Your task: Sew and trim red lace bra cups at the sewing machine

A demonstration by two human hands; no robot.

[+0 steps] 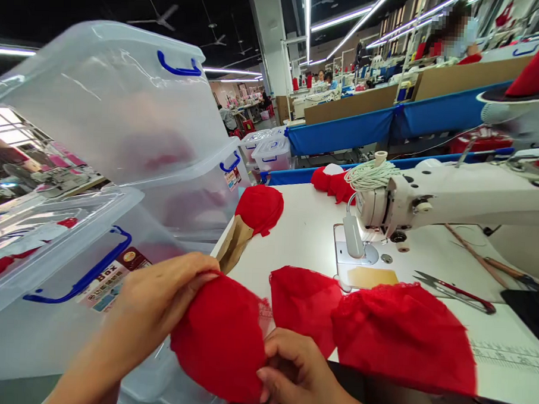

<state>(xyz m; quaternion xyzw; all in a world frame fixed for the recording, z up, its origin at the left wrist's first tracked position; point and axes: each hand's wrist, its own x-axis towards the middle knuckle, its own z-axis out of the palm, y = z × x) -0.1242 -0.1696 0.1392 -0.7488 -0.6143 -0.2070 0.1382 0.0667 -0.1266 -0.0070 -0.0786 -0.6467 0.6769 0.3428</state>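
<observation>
A red fabric bra cup (223, 337) is held up over the front left edge of the sewing table. At its upper left rim, my left hand (162, 298) is closed on it, thumb and fingers pinching the fabric. My right hand (300, 370) pinches its right edge low down. Beside it on the table lie a sheer red fabric piece (303, 305) and a larger red cup piece with a lacy edge (406, 339). Farther back, another red cup (261, 207) rests by a brown paper strip (235, 245).
A white sewing machine (448, 192) stands at the right, with thread snips (455, 290) near its base. More red pieces (335, 184) lie behind the needle area. Stacked clear plastic boxes (112, 112) with blue handles crowd the left side. Other people work in the background.
</observation>
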